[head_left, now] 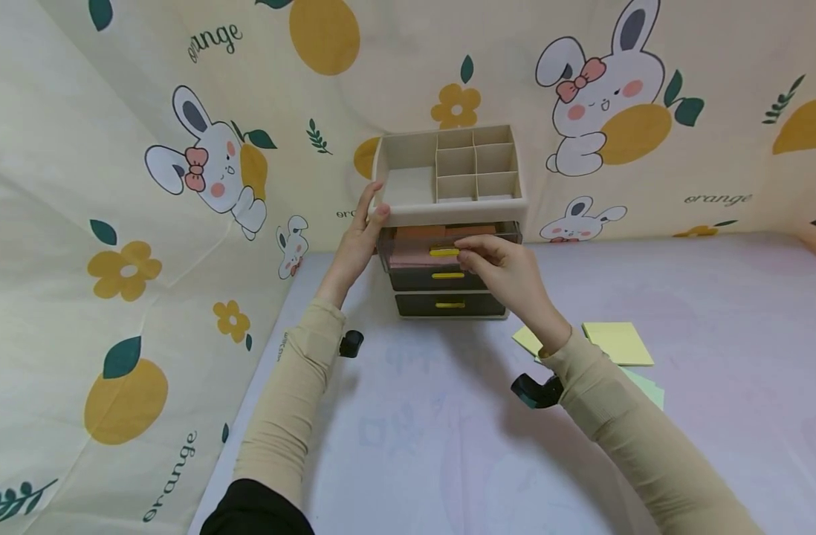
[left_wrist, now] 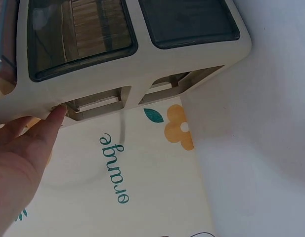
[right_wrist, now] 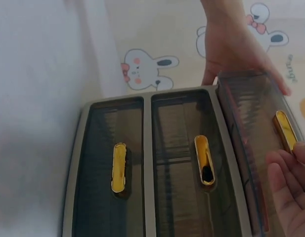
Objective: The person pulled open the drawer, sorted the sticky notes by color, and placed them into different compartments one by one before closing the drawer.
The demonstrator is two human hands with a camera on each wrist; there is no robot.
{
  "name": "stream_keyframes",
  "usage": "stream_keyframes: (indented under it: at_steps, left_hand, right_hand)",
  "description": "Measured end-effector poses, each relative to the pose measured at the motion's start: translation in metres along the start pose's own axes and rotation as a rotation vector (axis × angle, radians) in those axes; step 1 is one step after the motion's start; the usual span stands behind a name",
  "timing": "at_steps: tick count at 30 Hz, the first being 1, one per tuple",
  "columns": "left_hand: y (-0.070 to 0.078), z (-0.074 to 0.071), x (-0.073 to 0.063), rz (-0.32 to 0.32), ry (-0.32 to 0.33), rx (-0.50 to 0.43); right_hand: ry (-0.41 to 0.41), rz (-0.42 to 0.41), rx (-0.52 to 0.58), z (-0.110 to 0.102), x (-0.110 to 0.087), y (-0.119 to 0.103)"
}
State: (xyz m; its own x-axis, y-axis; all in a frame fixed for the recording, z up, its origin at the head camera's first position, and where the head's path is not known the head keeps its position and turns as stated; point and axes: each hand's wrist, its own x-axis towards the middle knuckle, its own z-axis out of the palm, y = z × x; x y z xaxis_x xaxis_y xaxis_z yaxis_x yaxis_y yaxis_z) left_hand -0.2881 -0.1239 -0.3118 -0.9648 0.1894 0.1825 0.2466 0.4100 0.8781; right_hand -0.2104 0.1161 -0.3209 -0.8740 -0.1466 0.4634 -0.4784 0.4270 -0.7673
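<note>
A cream desktop organizer (head_left: 448,215) with three dark see-through drawers stands against the patterned backdrop. Its top drawer (head_left: 408,256) is pulled partway out, with pink and orange paper (head_left: 418,232) inside. My right hand (head_left: 508,271) pinches one end of this drawer's yellow handle (right_wrist: 285,128) between thumb and fingertips. On the other side, my left hand (head_left: 354,253) rests against the organizer's left wall, its thumb at the front edge under the upper tray. The left wrist view shows fingertips (left_wrist: 56,116) touching the side wall near a slot.
Yellow sticky notes (head_left: 618,343) and a green pad (head_left: 647,386) lie on the table (head_left: 408,446) at the right, partly behind my right forearm. The organizer's upper tray (head_left: 408,186) has several compartments. Two lower drawers (head_left: 448,303) are closed.
</note>
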Motion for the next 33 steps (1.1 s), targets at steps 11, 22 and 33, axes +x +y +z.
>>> stream_keyframes:
  at_steps: [11,22,33]
  left_hand:
    - [0.0,0.0,0.001,-0.005,0.008,-0.001]
    - [0.0,0.001,0.002,-0.012,0.001,-0.007]
    - [0.0,0.002,0.001,-0.014,0.006,0.003]
  right_hand:
    - [-0.02,0.085,-0.015,0.003,0.014,0.007]
    - [-0.107,0.119,0.103,0.003,0.005,0.014]
    - [-0.123,0.18,0.209,0.012,-0.01,0.039]
